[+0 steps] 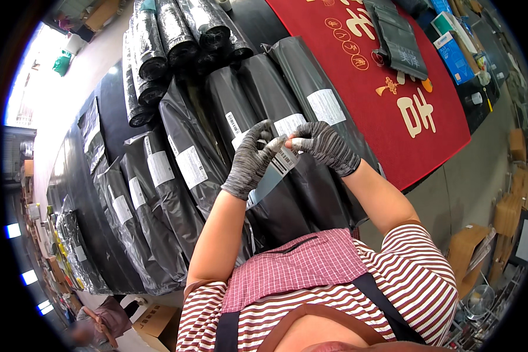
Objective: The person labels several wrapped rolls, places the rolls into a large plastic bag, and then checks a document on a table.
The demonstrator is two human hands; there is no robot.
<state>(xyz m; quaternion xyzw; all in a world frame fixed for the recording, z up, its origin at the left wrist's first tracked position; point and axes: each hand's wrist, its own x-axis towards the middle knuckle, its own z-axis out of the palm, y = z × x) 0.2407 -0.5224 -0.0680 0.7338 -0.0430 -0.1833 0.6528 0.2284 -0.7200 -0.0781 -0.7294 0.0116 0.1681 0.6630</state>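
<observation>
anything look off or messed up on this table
Nothing stands out. The grey packages lie in overlapping rows, each with a white label. The left hand and right hand hold a label strip over them. A stack of flat grey bags sits on the red mat.

Gloves on left hand (pixel 250 159) and right hand (pixel 324 146): grey-black marl knit. Label strip (pixel 274 173) between them: white with pale blue backing. Parcels (pixel 182 164): glossy black-grey, white labels. Cloth (pixel 393 88): red, gold and white motifs. Shirt (pixel 416 276): maroon-white stripes. Boxes (pixel 452 53): blue.
</observation>
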